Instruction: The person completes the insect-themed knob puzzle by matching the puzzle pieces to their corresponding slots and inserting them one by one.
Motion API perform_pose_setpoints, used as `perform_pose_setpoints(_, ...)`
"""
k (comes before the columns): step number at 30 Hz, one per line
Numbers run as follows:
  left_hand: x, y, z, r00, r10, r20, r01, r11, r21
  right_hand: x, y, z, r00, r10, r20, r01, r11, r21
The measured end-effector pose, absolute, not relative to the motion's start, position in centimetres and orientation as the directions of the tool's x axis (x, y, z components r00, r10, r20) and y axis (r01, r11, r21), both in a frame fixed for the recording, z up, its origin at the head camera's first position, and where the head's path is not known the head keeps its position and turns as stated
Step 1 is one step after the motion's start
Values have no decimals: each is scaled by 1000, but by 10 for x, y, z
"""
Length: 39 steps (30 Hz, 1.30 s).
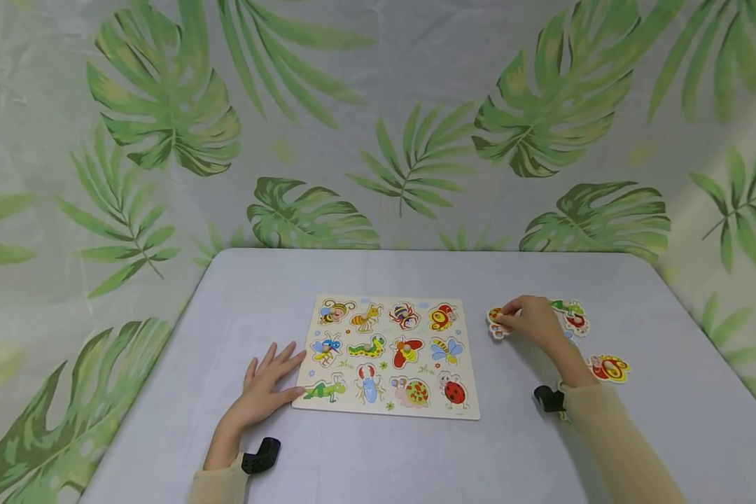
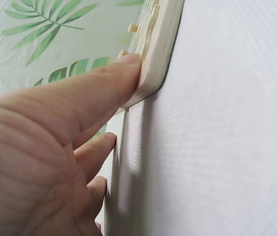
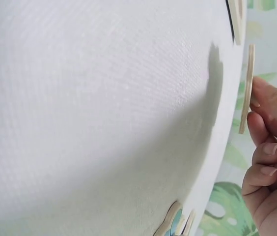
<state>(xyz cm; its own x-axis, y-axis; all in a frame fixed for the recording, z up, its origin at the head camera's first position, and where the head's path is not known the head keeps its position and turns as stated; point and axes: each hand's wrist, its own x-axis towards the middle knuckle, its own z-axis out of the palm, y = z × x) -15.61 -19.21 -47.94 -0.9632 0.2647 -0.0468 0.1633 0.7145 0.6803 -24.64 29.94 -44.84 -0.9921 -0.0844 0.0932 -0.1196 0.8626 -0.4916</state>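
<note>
A wooden insect puzzle board (image 1: 384,367) lies flat on the table, with small knobs on several of its pictures. My left hand (image 1: 267,385) rests at its left side with fingers spread. In the left wrist view the thumb (image 2: 104,81) touches the board's corner. My right hand (image 1: 532,322) is to the right of the board and pinches a knobbed wooden puzzle piece (image 1: 496,325) with a red-spotted picture between thumb and forefinger. The right wrist view shows this piece (image 3: 248,88) edge-on, raised off the table, its shadow falling below; the other fingers are curled in.
Beyond the right hand lie more loose pieces: a green insect piece (image 1: 568,306), a red ladybird piece (image 1: 577,323) and a yellow-and-red butterfly piece (image 1: 610,368). Another piece is partly hidden under the right wrist. A leaf-printed cloth (image 1: 409,161) hangs behind the table (image 1: 378,462).
</note>
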Motion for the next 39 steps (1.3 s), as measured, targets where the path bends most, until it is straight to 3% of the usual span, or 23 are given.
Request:
perform_pose_setpoints(11,-156,-193,-480,-962,269,-36,174,714,678,-236,289,-448,-987,-121,106,-157,860,-485)
perform_pose_setpoints(23,-158,-192,-481,-963,265,-50,162,717,678,-224,274,-448,-959,-187,211,-265,852,-452)
perform_pose_setpoints(39,-157,-193,-480,-962,269,-41,174,721,671,-201,246,-449,-951,-220,216,-298,835,-462)
